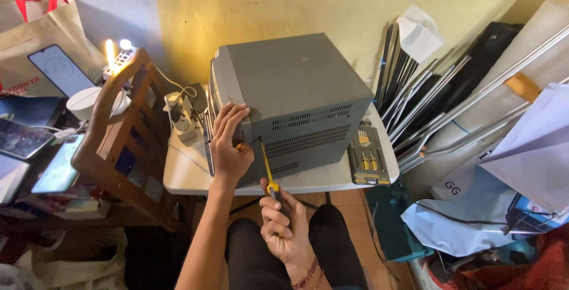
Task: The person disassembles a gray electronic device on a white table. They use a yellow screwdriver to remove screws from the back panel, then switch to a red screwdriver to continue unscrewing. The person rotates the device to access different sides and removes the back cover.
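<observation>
A grey metal-cased appliance (296, 82) with vent slots on its side stands on a small white table (184, 174). My left hand (228, 142) rests flat against the near corner of the casing, fingers spread on its edge. My right hand (284, 225) grips a screwdriver (268, 168) with a yellow shaft and black handle. Its tip touches the side panel of the casing just right of my left hand.
A tool case with bits (367, 156) lies on the table's right edge. A wooden chair (118, 142) stands left, with a power strip (181, 112) beside it. Phones and tablets (56, 171) lie at far left. Metal rods (427, 100) and bags (521, 165) lean at right.
</observation>
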